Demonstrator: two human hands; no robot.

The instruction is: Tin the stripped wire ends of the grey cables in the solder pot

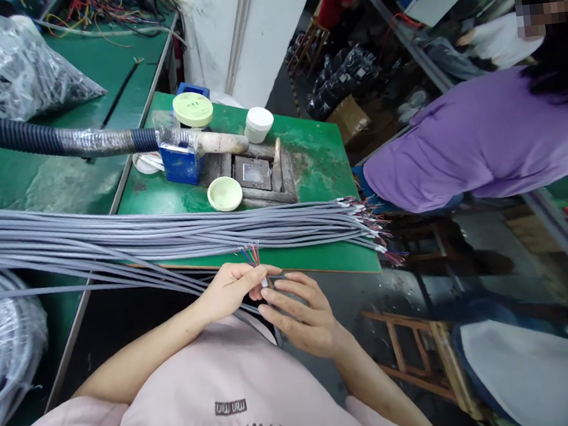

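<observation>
In front of my chest, my left hand is closed in a pinch around the end of a grey cable. Thin coloured wires, blue, red and orange among them, fan out above its fingertips. A short white piece shows just under the thumb. Close on the other side is my right hand, its fingers spread and slightly curved near the cable end; whether a fingertip touches it I cannot tell. Just beyond both hands lies a long bundle of grey cables with stripped, multicoloured ends at the right.
On the green bench are a square metal solder pot, a pale green dish, a white jar and a round tin. A ribbed hose crosses from the left. A person in purple sits at right, beyond a wooden stool.
</observation>
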